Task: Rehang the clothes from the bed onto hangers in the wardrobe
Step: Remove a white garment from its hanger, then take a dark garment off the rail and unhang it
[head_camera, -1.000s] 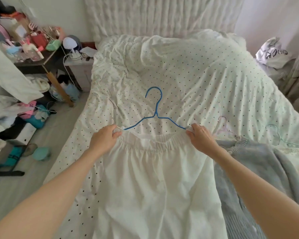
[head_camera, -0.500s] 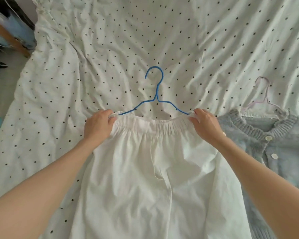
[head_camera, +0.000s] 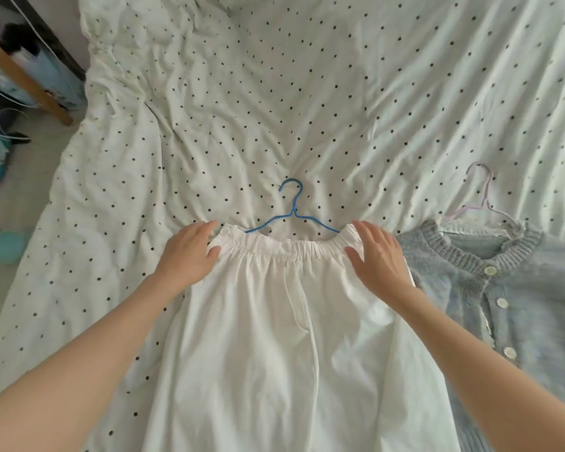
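Note:
A white garment with an elastic waistband [head_camera: 274,321] lies flat on the bed, its waistband pulled over the arms of a blue wire hanger [head_camera: 293,214] whose hook points away from me. My left hand [head_camera: 186,256] rests flat on the waistband's left end, beside a small white button. My right hand [head_camera: 377,259] lies with straight fingers on the waistband's right end. To the right lies a grey-blue knitted cardigan [head_camera: 503,288] with white buttons, on a pale pink hanger [head_camera: 477,197].
The bed is covered by a white sheet with black dots [head_camera: 274,109]. At the left are the floor, a wooden leg [head_camera: 23,79], cables and bags, and a turquoise round object [head_camera: 5,246].
Both hands have let go of the waistband ends they gripped and now lie flat with fingers straight. The view has dropped lower over the bed.

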`<state>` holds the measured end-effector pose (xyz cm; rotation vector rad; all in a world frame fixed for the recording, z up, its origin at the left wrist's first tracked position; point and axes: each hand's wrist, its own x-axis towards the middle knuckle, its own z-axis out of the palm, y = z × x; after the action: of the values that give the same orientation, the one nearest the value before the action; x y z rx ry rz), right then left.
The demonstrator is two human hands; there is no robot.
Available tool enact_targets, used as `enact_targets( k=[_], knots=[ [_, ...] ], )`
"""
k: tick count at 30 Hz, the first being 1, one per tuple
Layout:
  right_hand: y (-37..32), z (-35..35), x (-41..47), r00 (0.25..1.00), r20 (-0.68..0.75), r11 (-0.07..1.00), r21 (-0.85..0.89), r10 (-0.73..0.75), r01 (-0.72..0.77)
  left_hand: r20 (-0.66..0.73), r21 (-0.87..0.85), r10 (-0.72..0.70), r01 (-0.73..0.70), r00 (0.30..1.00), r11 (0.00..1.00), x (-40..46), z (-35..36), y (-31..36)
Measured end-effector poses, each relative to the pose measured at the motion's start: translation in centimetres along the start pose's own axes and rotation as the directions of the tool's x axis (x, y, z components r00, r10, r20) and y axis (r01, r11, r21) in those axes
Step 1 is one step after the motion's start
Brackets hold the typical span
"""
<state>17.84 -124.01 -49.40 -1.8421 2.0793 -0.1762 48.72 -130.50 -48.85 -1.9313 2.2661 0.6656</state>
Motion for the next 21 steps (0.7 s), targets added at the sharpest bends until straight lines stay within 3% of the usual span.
enact_targets(
  k=[5, 8, 12, 15, 21],
  knots=[
    [-2.2, -5.3, -6.4, 0.999, -0.043, 1.000, 0.005, -0.025, 0.025, -0.077, -0.071, 0.160, -0.166, 0.984, 0.984, -6.9, -3.1, 4.5],
    [-3.2, -8.7, -12.4, 0.995, -0.085, 0.995, 0.097, 0.046, -0.038, -0.064, -0.158, 0.186, -0.194, 0.980, 0.968, -12.7, -4.3, 8.5],
    [-3.5, -11.6, -22.4, 0.974, -0.161, 0.975, 0.180, 0.161, -0.131, -0.111, -0.191, 0.323, -0.339, 0.940, 0.921, -20.3, -4.9, 12.8],
    [-3.4, -12.7, -30.0, 0.938, -0.220, 0.953, 0.203, 0.269, -0.225, -0.120, -0.156, 0.474, -0.488, 0.872, 0.858, -25.5, -4.4, 15.4],
    [-2.4, -13.5, -43.4, 0.830, -0.313, 0.887, 0.170, 0.461, -0.429, -0.003, -0.034, 0.719, -0.719, 0.695, 0.694, -33.3, -2.4, 20.8]
  ],
)
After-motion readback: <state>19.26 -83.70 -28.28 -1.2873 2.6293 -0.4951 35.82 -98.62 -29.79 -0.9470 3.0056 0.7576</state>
